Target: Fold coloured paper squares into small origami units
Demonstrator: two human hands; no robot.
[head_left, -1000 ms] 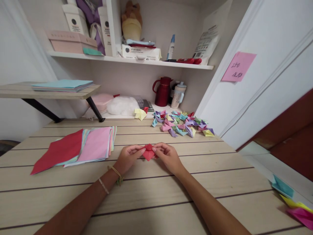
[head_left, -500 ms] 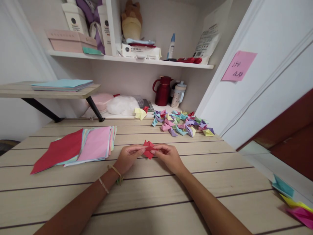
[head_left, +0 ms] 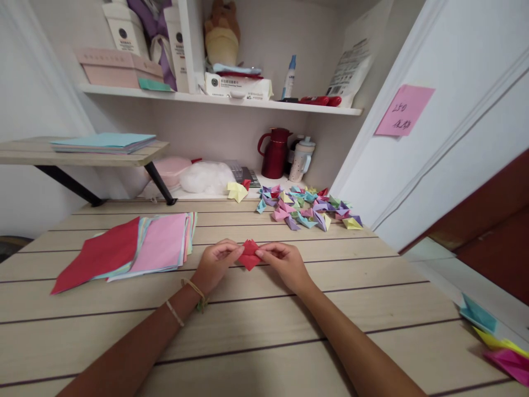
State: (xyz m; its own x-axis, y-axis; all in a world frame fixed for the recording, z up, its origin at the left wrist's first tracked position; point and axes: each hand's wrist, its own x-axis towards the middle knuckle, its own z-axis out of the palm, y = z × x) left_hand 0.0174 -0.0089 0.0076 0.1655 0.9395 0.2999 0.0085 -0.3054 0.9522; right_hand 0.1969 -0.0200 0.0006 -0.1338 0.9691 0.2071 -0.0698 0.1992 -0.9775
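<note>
A small piece of folded red paper (head_left: 249, 256) is held up between my two hands over the middle of the table. Its outline is roughly a diamond, with small points at the top and a crease across it. My left hand (head_left: 215, 264) pinches its left corner between thumb and fingers. On the opposite corner, my right hand (head_left: 286, 264) has the same kind of pinch. Bracelets circle my left wrist. Left of my hands lies a fanned stack of coloured paper (head_left: 161, 242), with a red sheet (head_left: 101, 253) on its left side.
Many folded paper pieces (head_left: 306, 212) lie heaped at the back right, and a yellow folded piece (head_left: 237, 191) sits apart from them. A red jug (head_left: 276, 154) and a tumbler (head_left: 302, 160) stand behind. A raised stand (head_left: 152, 157) carries more paper (head_left: 103, 142).
The red paper has turned from a pointed, partly opened shape to a flatter diamond. My left fingers have shifted slightly, and both hands stay in nearly the same place.
</note>
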